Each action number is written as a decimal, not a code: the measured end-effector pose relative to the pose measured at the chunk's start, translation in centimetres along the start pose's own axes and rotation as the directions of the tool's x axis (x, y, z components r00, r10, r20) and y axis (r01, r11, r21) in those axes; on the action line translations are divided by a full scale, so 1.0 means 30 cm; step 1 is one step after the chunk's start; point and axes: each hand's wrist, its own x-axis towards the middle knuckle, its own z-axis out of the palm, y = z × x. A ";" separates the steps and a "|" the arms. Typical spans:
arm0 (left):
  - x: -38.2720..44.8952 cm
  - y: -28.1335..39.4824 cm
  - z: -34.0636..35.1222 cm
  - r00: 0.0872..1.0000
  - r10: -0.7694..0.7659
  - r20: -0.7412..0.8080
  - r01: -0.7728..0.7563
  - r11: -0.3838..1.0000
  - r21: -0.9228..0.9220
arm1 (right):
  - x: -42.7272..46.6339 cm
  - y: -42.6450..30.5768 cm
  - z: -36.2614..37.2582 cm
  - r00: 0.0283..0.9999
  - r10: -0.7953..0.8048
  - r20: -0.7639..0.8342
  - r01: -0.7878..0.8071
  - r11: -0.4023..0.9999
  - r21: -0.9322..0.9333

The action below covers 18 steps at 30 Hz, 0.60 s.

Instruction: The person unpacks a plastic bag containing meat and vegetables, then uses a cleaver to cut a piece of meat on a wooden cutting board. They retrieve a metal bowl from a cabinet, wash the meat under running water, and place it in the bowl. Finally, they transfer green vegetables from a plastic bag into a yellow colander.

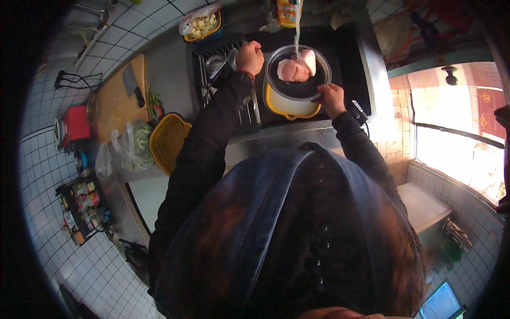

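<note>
Water runs from a tap into a clear round bowl (298,92) over a dark sink. Pieces of raw pale-pink meat (294,70) lie in the bowl. My right hand (332,99) grips the bowl's near right rim. Under the bowl is a yellow basket (293,115) with a white inside. To the left of the bowl my left hand (250,59) is raised over the edge of a metal drain rack (241,113), its fingers curled; whether it holds anything is hidden. A small round strainer (215,63) sits by the rack.
On the left counter are a wooden cutting board (115,107) with a cleaver (130,81), a bag of green vegetables (139,145) and a yellow plastic basket (169,137). Peeled garlic cloves (203,27) fill a basket behind the sink. A yellow-orange container (287,14) stands by the tap.
</note>
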 end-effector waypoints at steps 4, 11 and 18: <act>0.048 -0.005 0.022 0.990 0.118 0.081 -0.116 0.993 -0.020 | 0.002 -0.004 0.004 1.000 -0.007 0.004 0.007 0.998 0.058; 0.106 -0.029 0.069 0.962 0.247 0.119 -0.237 0.967 -0.089 | 0.007 0.002 0.002 1.000 -0.025 0.009 0.024 0.999 0.044; 0.143 -0.034 0.080 0.964 0.149 0.221 -0.127 0.986 -0.112 | 0.017 0.009 0.002 0.999 -0.031 0.011 0.031 0.998 0.047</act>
